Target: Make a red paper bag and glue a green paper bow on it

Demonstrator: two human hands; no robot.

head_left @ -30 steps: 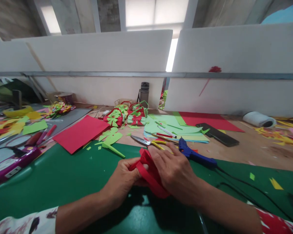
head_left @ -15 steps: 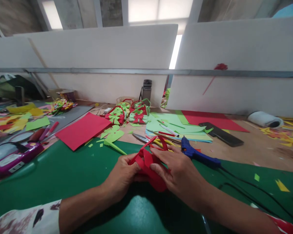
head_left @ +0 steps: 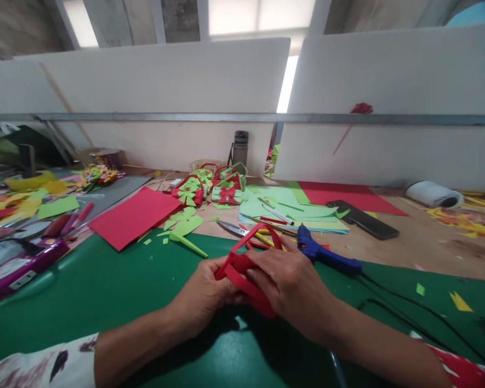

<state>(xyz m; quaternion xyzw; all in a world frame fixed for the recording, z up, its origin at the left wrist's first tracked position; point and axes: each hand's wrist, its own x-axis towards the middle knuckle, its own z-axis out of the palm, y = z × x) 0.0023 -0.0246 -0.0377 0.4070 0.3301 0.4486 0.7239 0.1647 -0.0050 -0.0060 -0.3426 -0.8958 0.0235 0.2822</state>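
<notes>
Both my hands hold a red paper piece (head_left: 242, 268) made of folded strips, just above the green mat (head_left: 117, 285). My left hand (head_left: 204, 293) pinches its left end with curled fingers. My right hand (head_left: 291, 285) covers its right side, fingers pressed onto the strips. A red loop of the piece stands up behind my fingers. Just beyond lie scissors with yellow handles (head_left: 246, 233) and a blue glue gun (head_left: 323, 254).
A red paper sheet (head_left: 135, 215) and green scraps (head_left: 184, 226) lie to the left. Finished red and green paper baskets (head_left: 210, 188) sit by a grey bottle (head_left: 240, 148). Green sheets (head_left: 291, 207), a black phone (head_left: 364, 220), a white roll (head_left: 432, 195) and a purple device (head_left: 18, 261) surround them.
The red strips have been drawn together and the loop now stands higher behind my right hand. Both hands stay in about the same spot on the mat.
</notes>
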